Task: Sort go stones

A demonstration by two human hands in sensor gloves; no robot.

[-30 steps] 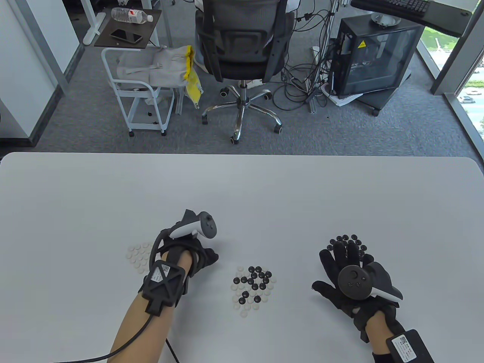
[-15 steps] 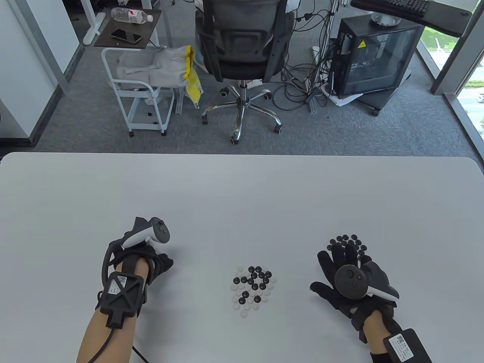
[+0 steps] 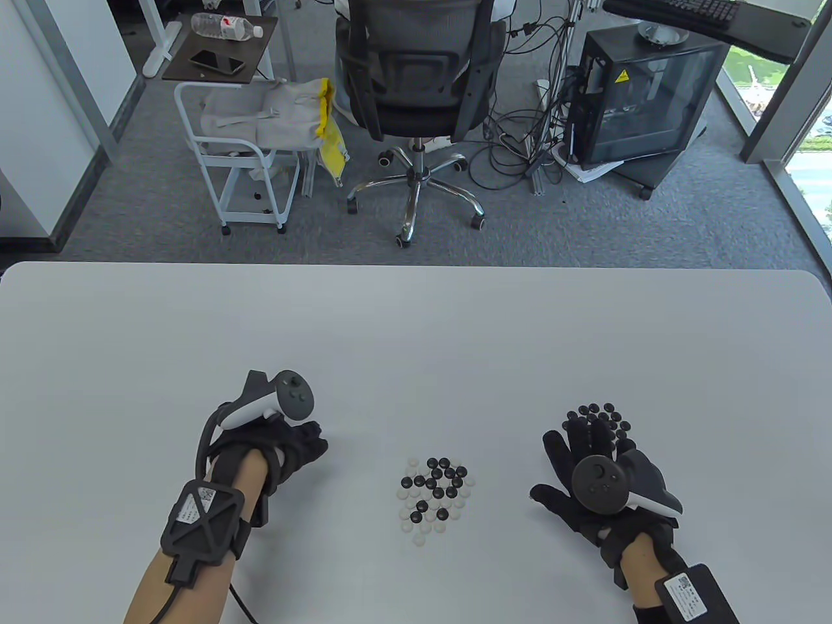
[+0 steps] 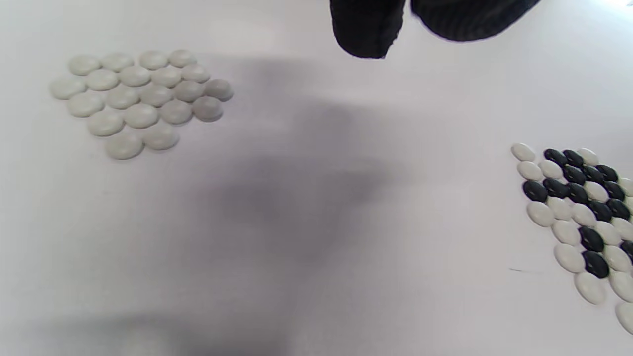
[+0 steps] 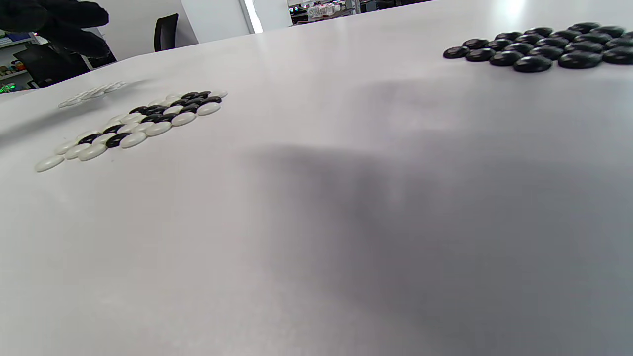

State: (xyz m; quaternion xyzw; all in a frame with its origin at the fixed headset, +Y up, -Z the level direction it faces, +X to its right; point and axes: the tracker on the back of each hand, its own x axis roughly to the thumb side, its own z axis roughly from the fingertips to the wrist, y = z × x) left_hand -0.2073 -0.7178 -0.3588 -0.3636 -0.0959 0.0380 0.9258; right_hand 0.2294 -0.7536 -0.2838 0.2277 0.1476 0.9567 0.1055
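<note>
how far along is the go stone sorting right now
Partly done. A sorted cluster of white stones lies at the left and a cluster of black stones at the right. The left hand hovers between the white cluster and the mixed pile; the right hand lies spread by the black cluster. The mixed pile remains to sort.

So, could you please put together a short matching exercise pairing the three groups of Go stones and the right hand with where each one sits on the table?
Things:
1. mixed pile
2. white stones
3. black stones
4. right hand

Places or states:
A. sorted cluster, partly under the right hand's fingertips in the table view
B. between the two hands, black and white together
C. sorted cluster hidden by the left hand in the table view, plain in the left wrist view
D. fingers spread flat, holding nothing

Pairs: 1-B, 2-C, 3-A, 4-D
</note>
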